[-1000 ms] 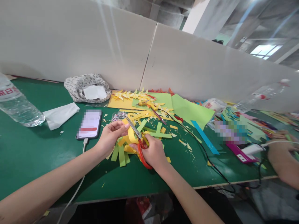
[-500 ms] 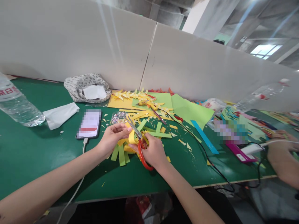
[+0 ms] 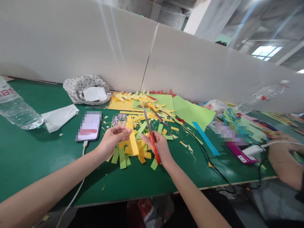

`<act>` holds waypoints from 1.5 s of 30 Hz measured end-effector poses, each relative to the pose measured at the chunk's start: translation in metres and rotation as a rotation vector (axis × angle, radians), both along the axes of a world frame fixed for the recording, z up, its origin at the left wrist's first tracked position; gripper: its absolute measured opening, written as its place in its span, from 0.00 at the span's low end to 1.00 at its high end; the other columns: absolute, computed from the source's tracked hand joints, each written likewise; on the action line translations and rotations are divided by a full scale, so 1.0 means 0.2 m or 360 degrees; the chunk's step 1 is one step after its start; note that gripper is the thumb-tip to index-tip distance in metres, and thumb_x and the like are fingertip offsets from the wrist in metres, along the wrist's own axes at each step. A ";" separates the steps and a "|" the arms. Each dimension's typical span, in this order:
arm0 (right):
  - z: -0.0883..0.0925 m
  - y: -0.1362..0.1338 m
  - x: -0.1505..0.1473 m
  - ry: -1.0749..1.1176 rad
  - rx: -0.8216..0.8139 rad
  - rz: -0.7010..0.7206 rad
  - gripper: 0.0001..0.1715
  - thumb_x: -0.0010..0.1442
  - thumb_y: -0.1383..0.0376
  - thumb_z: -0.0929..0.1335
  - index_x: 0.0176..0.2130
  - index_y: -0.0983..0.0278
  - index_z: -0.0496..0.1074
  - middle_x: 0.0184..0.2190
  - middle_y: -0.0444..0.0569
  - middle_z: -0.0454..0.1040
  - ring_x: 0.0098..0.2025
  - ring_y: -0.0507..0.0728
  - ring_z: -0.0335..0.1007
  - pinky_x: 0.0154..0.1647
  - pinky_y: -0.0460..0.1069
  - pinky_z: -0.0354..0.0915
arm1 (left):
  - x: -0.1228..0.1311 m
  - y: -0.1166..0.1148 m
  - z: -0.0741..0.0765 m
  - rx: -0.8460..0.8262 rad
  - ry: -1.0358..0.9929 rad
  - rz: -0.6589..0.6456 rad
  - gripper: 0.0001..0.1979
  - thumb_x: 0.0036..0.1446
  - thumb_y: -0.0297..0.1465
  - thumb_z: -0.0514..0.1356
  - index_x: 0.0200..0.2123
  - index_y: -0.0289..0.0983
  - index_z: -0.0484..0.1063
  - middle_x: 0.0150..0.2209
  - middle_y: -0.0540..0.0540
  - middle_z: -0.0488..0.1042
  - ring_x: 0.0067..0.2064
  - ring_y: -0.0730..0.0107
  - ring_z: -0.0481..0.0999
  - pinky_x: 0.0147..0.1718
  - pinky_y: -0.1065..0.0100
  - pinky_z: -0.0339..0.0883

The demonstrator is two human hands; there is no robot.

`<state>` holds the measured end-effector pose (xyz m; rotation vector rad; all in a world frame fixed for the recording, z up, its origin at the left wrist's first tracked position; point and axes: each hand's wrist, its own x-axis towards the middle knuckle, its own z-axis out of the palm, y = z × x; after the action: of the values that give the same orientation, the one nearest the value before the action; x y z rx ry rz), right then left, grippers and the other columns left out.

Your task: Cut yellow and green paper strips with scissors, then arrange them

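Note:
My left hand [image 3: 111, 139] pinches a yellow paper strip [image 3: 132, 139] near its top end, and the strip hangs down over a pile of yellow and green strips [image 3: 128, 153] on the green table [image 3: 35, 152]. My right hand [image 3: 158, 144] grips red-handled scissors [image 3: 151, 136] whose blades are together and point up and away, just right of the strip and clear of it.
A phone [image 3: 89, 126] on a white cable lies left of my hands, with a tissue [image 3: 59, 117], a water bottle [image 3: 16, 109] and a patterned cloth bag [image 3: 86, 88] beyond. Yellow and green sheets [image 3: 187, 110] lie behind. Another person's hand [image 3: 283, 156] works at the right among coloured papers.
The scissors have come off the yellow strip and swung upright with the blades together. My left hand now holds the strip alone, hanging straight. The view shifted slightly.

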<state>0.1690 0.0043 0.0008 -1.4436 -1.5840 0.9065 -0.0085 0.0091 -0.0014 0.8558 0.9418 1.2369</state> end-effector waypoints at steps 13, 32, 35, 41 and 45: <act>0.03 0.01 -0.03 0.0797 -0.0218 0.0097 0.18 0.38 0.65 0.72 0.27 0.63 0.59 0.24 0.40 0.66 0.24 0.49 0.64 0.28 0.47 0.65 | 0.05 -0.06 -0.02 -0.0014 0.0243 -0.0676 0.16 0.39 0.29 0.67 0.29 0.38 0.61 0.22 0.52 0.72 0.23 0.74 0.72 0.22 0.73 0.65; 0.07 -0.02 -0.03 0.0904 -0.0231 0.0088 0.20 0.39 0.64 0.72 0.28 0.62 0.57 0.25 0.39 0.66 0.26 0.51 0.68 0.30 0.49 0.67 | 0.00 0.00 0.02 -0.0100 -0.0045 -0.0051 0.22 0.43 0.30 0.66 0.43 0.38 0.65 0.35 0.47 0.75 0.38 0.70 0.75 0.33 0.72 0.70; 0.05 -0.02 -0.04 0.0908 -0.0179 0.0105 0.21 0.39 0.64 0.72 0.28 0.61 0.57 0.27 0.40 0.67 0.29 0.52 0.68 0.32 0.50 0.67 | 0.02 -0.01 0.00 -0.0171 0.0046 -0.0412 0.16 0.43 0.30 0.66 0.38 0.37 0.69 0.34 0.47 0.75 0.37 0.70 0.75 0.32 0.72 0.69; -0.01 -0.02 -0.05 0.0795 -0.0106 0.0196 0.19 0.40 0.63 0.72 0.29 0.61 0.59 0.28 0.42 0.68 0.31 0.53 0.67 0.34 0.50 0.66 | 0.03 -0.02 -0.03 0.0044 0.0146 -0.0549 0.07 0.47 0.32 0.63 0.28 0.35 0.70 0.29 0.48 0.75 0.34 0.72 0.74 0.33 0.72 0.68; -0.02 -0.02 -0.05 0.0728 -0.0099 0.0224 0.18 0.42 0.62 0.72 0.28 0.61 0.59 0.28 0.42 0.68 0.29 0.52 0.67 0.32 0.49 0.65 | 0.03 -0.01 -0.03 0.0071 0.0188 -0.0509 0.07 0.46 0.33 0.63 0.28 0.35 0.70 0.28 0.49 0.74 0.32 0.73 0.74 0.32 0.72 0.68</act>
<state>0.1584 0.0006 -0.0029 -1.0734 -1.3297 1.2743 -0.0035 0.0064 -0.0080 1.0788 0.8340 0.9426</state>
